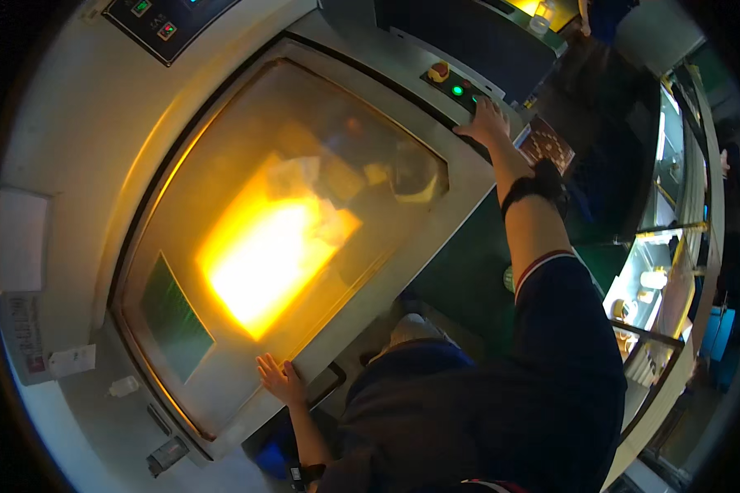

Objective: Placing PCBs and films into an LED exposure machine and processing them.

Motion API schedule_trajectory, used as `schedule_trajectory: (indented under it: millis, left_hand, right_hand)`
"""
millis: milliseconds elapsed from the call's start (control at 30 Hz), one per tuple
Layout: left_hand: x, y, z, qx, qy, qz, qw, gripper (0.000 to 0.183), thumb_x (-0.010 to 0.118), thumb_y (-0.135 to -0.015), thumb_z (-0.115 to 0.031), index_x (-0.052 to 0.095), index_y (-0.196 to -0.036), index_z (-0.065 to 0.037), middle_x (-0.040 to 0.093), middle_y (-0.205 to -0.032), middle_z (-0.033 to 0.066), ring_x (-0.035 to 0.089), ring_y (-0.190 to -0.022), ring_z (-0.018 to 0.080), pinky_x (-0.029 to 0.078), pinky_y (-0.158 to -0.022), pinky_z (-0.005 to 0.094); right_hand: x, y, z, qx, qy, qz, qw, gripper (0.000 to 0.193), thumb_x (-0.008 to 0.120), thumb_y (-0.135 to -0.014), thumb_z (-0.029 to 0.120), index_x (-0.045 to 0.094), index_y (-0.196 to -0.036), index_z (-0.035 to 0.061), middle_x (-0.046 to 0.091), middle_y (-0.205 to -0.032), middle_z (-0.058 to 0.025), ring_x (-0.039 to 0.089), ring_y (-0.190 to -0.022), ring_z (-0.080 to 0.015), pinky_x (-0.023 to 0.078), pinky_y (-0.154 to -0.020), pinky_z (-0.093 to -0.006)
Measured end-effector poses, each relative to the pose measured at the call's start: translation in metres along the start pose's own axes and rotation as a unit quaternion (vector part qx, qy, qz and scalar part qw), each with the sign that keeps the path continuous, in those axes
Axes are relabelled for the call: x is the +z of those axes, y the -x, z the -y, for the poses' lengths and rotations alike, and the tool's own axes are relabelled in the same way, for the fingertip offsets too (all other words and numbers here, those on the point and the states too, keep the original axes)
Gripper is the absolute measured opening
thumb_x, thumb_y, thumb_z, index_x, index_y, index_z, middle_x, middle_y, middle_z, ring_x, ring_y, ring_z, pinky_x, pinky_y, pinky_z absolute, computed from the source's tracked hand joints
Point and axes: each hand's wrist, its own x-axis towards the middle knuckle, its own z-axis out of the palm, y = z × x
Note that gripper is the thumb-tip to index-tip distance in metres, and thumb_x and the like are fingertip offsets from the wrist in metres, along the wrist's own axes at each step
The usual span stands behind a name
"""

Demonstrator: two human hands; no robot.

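Note:
A large pale machine cabinet with a wide window fills the left and middle. Bright yellow light glares through the glass and washes out much of the inside. My left hand rests with fingers spread on the near edge of the window frame. My right arm reaches to the far right corner of the cabinet. There my right hand, fingers apart, lies at a small button panel, its fingertips by a lit green button. Another green button and a red-and-yellow knob sit beside it.
A dark control panel with lit switches is at the upper left. A black bar handle juts out near my left wrist. On the right stands a lit shelf rack holding several small items. Another person is partly visible at the top right.

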Motion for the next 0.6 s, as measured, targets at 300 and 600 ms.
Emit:
schedule_trajectory:
  millis: [300,600]
  left_hand:
    - [0.003,-0.023,0.083,0.195,0.112,-0.066,0.972,0.059,0.048,-0.097,-0.049,0.055,-0.131,-0.001,0.049,-0.141,0.0226,0.043,-0.132,0.0403,0.033,-0.109,0.0503]
    - [-0.042,-0.023,0.075,0.345,0.046,0.003,0.938,0.054,0.06,-0.089,-0.04,0.055,-0.131,-0.006,0.045,-0.145,0.0194,0.042,-0.13,0.0389,0.029,-0.111,0.0504]
  right_hand:
    - [0.119,0.147,0.093,-0.087,-0.072,-0.178,0.978,0.067,0.063,-0.087,0.037,0.04,-0.143,0.0104,0.032,-0.154,-0.0129,0.027,-0.144,-0.0297,0.023,-0.117,-0.0435]
    - [0.188,0.354,0.143,-0.076,-0.232,-0.314,0.918,0.041,0.058,-0.09,0.023,0.058,-0.129,0.0128,0.048,-0.144,-0.01,0.038,-0.138,-0.0314,0.029,-0.114,-0.0463]
